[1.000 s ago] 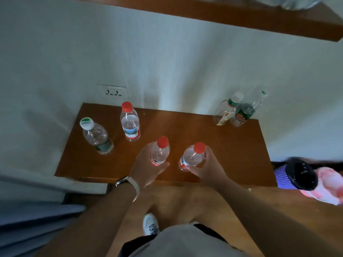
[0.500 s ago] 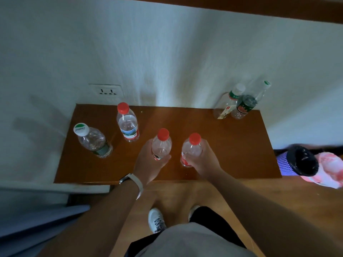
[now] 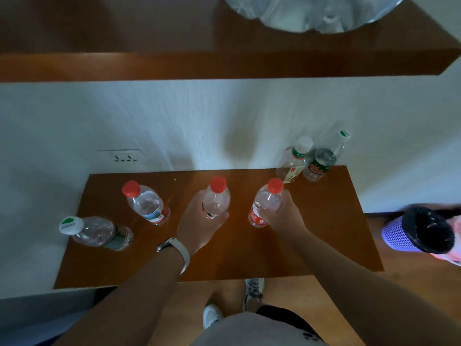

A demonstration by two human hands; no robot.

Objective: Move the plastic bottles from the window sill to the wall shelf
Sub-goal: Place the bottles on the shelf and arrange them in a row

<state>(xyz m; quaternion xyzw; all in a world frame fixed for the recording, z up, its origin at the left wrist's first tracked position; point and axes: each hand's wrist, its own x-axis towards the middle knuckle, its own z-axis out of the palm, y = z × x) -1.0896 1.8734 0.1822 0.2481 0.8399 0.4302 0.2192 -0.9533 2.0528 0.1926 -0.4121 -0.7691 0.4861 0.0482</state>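
The left hand [image 3: 197,226] is curled round the body of a red-capped plastic bottle [image 3: 215,198]. The thumb crosses the near side of the bottle low down and the fingers wrap behind it. The right hand [image 3: 287,216] grips a second red-capped bottle [image 3: 268,201] in the same way, with its fingers closed round the far and right side just under the shoulder, above the red label. Both bottles stand nearly upright, side by side but apart, over the middle of the lower wooden shelf [image 3: 324,233]. Whether their bases touch the wood cannot be told.

A third red-capped bottle [image 3: 147,203] with a blue and red label stands on the same shelf, left of the left hand. Farther left, near the front corner, is a bottle with a white and green cap [image 3: 97,232]. At the back right corner two more clear bottles stand close together against the white wall, one with a white cap [image 3: 294,158] and a taller one with a dark label [image 3: 323,161].

A pale wristband [image 3: 178,250] sits on the left wrist. Above, an upper wooden shelf [image 3: 149,66] carries a large clear water jug [image 3: 311,13]. A wall socket [image 3: 122,157] sits just above the lower shelf's back left corner.
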